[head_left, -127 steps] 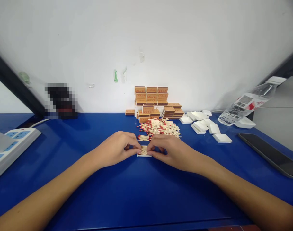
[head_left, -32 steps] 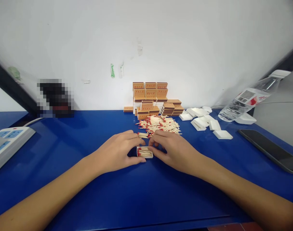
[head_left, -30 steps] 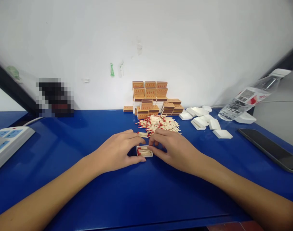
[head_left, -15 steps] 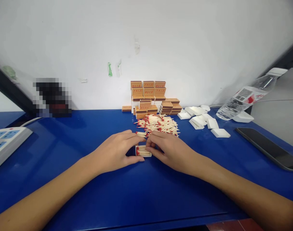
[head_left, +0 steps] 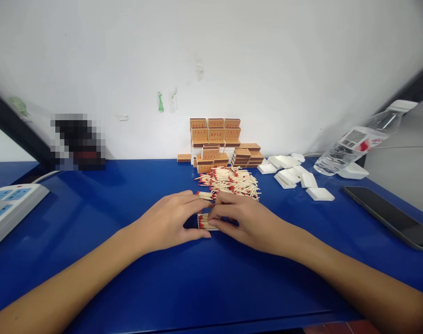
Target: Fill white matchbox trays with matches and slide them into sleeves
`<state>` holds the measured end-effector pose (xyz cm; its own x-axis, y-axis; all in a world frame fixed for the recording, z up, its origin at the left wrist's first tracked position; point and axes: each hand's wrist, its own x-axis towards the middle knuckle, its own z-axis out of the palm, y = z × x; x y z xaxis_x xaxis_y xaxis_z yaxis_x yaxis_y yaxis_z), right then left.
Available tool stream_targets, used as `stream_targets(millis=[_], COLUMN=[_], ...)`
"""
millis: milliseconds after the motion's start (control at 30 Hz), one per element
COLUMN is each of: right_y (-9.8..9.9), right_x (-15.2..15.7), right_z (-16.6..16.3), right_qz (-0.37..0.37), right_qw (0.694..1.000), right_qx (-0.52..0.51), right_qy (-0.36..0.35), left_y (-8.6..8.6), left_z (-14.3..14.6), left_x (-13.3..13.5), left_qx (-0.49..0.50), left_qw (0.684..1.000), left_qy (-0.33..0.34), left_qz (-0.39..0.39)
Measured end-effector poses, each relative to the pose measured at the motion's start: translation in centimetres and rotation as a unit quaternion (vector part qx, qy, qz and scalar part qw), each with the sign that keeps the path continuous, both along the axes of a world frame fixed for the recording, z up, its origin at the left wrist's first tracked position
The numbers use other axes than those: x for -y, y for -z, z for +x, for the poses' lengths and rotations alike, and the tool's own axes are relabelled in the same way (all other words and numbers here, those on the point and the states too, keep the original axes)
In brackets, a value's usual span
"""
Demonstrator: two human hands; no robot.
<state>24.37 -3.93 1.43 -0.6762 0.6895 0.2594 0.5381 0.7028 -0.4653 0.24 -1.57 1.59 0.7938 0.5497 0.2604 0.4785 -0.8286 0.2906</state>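
A small white matchbox tray (head_left: pixel 203 221) filled with red-tipped matches lies on the blue table (head_left: pixel 197 278) between my hands. My left hand (head_left: pixel 169 221) curls around the tray's left end, thumb at its near side. My right hand (head_left: pixel 242 219) closes on the right end, and its fingers cover part of the matches. Just behind the hands lies a loose pile of matches (head_left: pixel 230 181).
Stacked orange matchboxes (head_left: pixel 216 144) stand against the wall. Several empty white trays (head_left: pixel 295 178) lie at the right, with a tilted plastic water bottle (head_left: pixel 357 146) and a dark phone (head_left: pixel 388 215) beyond. A power strip (head_left: pixel 9 208) sits at the far left.
My right-hand fingers have slid left over the tray, hiding more of the matches. The left hand and the tray stay where they were.
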Motion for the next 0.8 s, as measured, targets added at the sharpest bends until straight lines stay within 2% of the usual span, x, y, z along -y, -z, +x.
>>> stream_targets(millis=[233, 367, 533, 667, 800], right_y=[-0.7, -1.3, -2.0, -2.4, -2.5], right_x=[-2.0, -4.4, -6.9, -7.5, -7.2], right_z=[0.4, -0.7, -2.7, -3.4, -3.4], right_qz=[0.082, 0.088, 0.025, 0.012, 0.025], right_qw=[0.992, 0.99, 0.979, 0.965, 0.962], right_qx=[0.005, 0.083, 0.195, 0.26, 0.272], right_qy=[0.091, 0.076, 0.053, 0.042, 0.028], left_y=[-1.3, -1.6, -1.5, -1.7, -1.9], left_z=[-1.1, -0.7, -0.1, -0.3, -0.6], left_x=[-0.7, -0.1, 0.3, 0.1, -0.1], left_qx=[-0.016, -0.046, -0.065, -0.078, -0.075], left_qw=[0.998, 0.996, 0.995, 0.994, 0.994], left_qy=[-0.052, -0.057, -0.043, -0.05, -0.049], left_qz=[-0.025, -0.052, -0.068, -0.065, -0.063])
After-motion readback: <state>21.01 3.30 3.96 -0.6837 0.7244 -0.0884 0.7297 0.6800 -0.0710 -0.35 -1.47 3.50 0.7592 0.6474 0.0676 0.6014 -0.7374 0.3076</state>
